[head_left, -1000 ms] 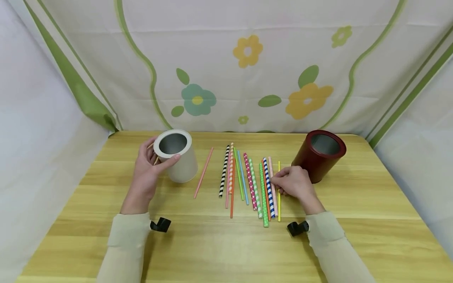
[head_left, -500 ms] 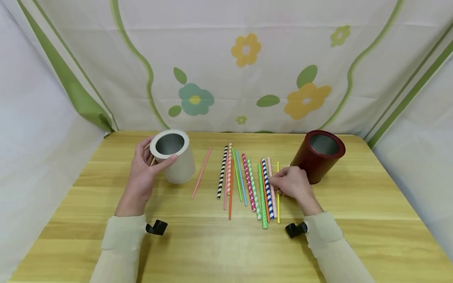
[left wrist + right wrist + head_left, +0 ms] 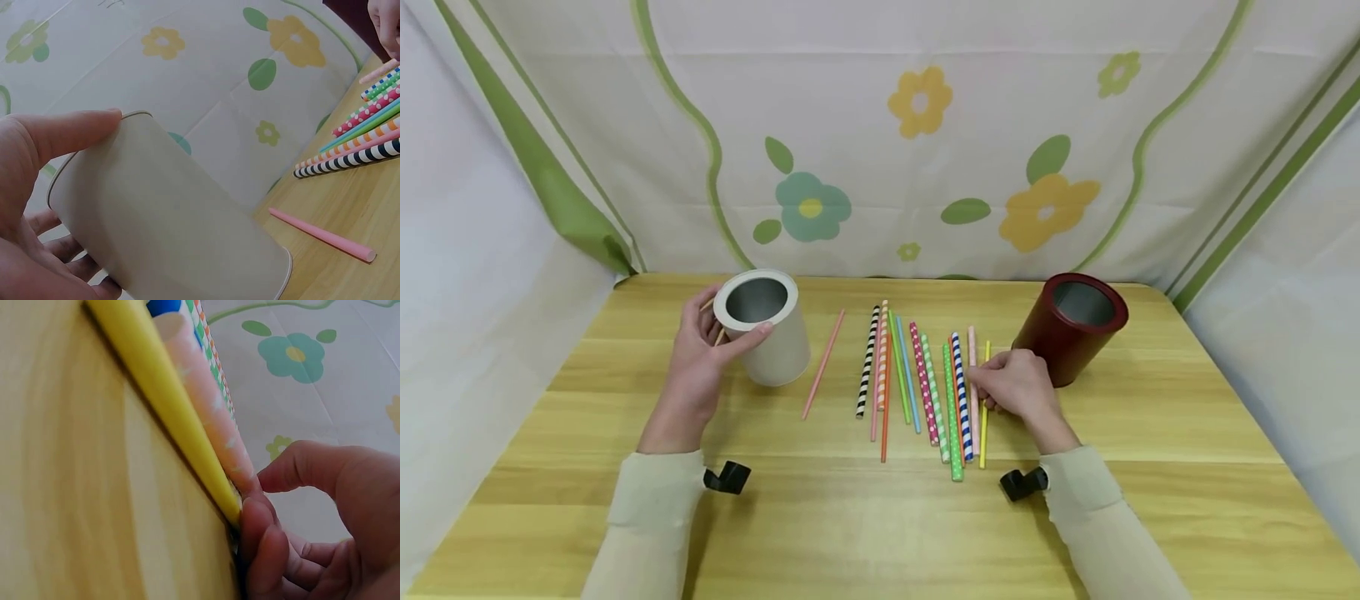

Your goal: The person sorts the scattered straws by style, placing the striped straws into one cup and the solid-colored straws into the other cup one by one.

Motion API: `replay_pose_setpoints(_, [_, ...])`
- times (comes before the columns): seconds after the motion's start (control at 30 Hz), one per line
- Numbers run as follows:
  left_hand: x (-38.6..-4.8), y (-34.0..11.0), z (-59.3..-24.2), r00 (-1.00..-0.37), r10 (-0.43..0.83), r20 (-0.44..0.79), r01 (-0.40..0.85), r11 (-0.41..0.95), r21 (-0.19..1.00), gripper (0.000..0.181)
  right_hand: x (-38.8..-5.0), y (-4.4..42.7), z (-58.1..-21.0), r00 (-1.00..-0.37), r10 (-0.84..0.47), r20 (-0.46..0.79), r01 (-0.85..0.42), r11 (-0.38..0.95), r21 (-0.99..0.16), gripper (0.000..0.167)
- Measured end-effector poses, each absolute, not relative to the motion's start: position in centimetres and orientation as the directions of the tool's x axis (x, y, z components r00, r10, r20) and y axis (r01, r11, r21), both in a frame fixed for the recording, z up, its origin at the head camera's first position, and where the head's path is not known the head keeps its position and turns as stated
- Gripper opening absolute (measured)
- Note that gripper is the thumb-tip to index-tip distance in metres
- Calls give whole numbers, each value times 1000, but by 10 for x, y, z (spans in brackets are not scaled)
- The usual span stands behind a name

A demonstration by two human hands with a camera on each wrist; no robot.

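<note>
Behind the wooden worktop (image 3: pixel 865 533) we see a white curtain (image 3: pixel 850 108) printed with flowers. Taking the curtain as 12 o'clock, we place the white can (image 3: pixel 778 354) at 10 and the dark red can (image 3: pixel 1060 350) at 2, mouths up, with a row of straws between them. The cans flank the row, perhaps so that each hand has one within reach.

The left hand (image 3: pixel 697 362) has its grip round the white can, thumb across the near side, fingers at 9 o'clock; we take this as steadying. The can's long axis looks upright or nearly so.

The right hand (image 3: pixel 1017 385) pinches the pale pink straw (image 3: pixel 205 394) between thumb and fingertips, nearer its 12 o'clock end, probably because so slim a thing suits a fingertip grip. That straw points almost straight from 12 to 6; we cannot tell whether it touches the worktop. The yellow straw (image 3: pixel 164 394) lies just beside it at 3 o'clock, the blue-striped straw (image 3: pixel 962 396) at 9. Near the white can, the lone pink straw (image 3: pixel 823 364) slants from 1 to 7.
</note>
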State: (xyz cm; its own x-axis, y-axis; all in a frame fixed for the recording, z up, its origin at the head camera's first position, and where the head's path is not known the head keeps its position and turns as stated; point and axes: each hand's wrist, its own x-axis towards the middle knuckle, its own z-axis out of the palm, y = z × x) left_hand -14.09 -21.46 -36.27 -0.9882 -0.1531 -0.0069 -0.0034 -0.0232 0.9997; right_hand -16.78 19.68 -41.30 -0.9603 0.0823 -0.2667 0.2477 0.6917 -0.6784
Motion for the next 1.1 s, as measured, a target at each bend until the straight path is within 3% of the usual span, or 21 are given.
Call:
replay_pose_setpoints(0.33, [-141, -207, -363, -988, -149, -29, -23, -41, 999, 95, -164, 207, -398, -965, 100, -241, 245, 668, -703, 29])
replay_pose_setpoints(1.1, [-142, -209, -365, -987, -157, -14, -5, -53, 999, 95, -151, 196, -367, -996, 21, -83, 82, 523, -848, 21])
